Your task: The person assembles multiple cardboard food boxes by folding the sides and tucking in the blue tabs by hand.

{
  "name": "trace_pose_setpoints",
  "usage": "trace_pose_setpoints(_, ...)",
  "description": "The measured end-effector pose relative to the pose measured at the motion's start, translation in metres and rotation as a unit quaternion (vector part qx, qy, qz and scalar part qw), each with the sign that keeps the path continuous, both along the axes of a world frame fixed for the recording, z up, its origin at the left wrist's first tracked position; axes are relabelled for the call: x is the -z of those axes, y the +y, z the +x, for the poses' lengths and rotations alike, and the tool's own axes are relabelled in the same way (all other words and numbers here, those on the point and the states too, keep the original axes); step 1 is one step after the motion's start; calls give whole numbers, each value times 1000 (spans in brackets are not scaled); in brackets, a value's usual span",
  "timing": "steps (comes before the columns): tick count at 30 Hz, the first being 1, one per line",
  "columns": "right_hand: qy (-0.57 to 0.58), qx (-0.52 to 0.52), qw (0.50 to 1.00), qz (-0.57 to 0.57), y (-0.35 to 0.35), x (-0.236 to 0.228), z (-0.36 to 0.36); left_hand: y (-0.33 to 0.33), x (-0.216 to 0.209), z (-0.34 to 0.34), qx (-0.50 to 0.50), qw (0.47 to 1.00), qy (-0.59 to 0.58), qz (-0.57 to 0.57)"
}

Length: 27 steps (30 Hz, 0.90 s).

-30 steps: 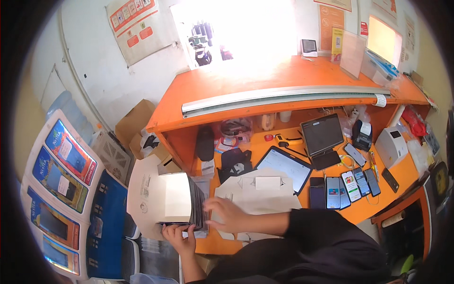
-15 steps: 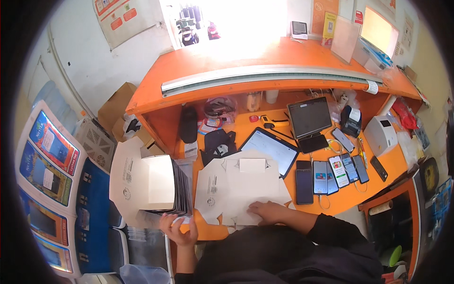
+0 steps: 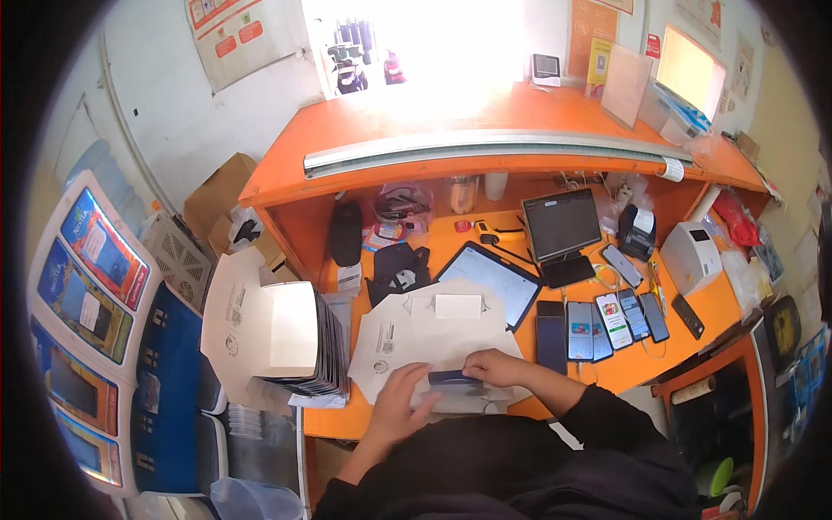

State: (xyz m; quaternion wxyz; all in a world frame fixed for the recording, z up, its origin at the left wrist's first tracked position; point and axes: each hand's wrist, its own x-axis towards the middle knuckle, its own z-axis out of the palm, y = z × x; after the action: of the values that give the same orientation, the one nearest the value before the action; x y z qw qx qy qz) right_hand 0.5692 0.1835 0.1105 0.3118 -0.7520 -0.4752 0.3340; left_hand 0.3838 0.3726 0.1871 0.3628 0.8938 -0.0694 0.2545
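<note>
A flat cardboard box blank (image 3: 412, 334), pale inside with small dark print, lies on the orange desk in front of me. Along its near side a flap stands folded up, showing a dark blue outer face. My right hand (image 3: 496, 369) pinches this flap near its right part. At the flap's left end is my left hand (image 3: 400, 406), its fingers stretched and the thumb apart. Left of the blank stands a stack of nested food boxes (image 3: 299, 334), pale inside and dark outside, with one wide lid hanging open to the left.
Beyond the blank lies a tablet (image 3: 494, 282). Several phones (image 3: 614, 321) lie to the right, near a second screen (image 3: 562, 224) and a white printer (image 3: 691, 256). A raised orange counter (image 3: 373, 126) borders the far side. A drinks machine (image 3: 95, 312) stands at left.
My left hand has moved right from the box stack to the blank. My right hand, earlier flat on the blank, now grips its near flap, which has been folded up. The view shifted slightly.
</note>
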Motion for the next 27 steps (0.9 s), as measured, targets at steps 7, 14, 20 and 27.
trace_pose_setpoints(7,-104,-69,992,19,-16,-101,-23,-27,-4,19,64,961,241,-123)
trace_pose_setpoints(14,-90,35,941,324,-39,-143,-15,-4,20,23,-9,733,125,-668)
trace_pose_setpoints(20,-162,307,881,321,1,-128,-62,-15,19,23,3,660,212,-721)
trace_pose_setpoints(27,-316,94,923,201,4,-134,-71,-16,14,21,-17,799,214,-561)
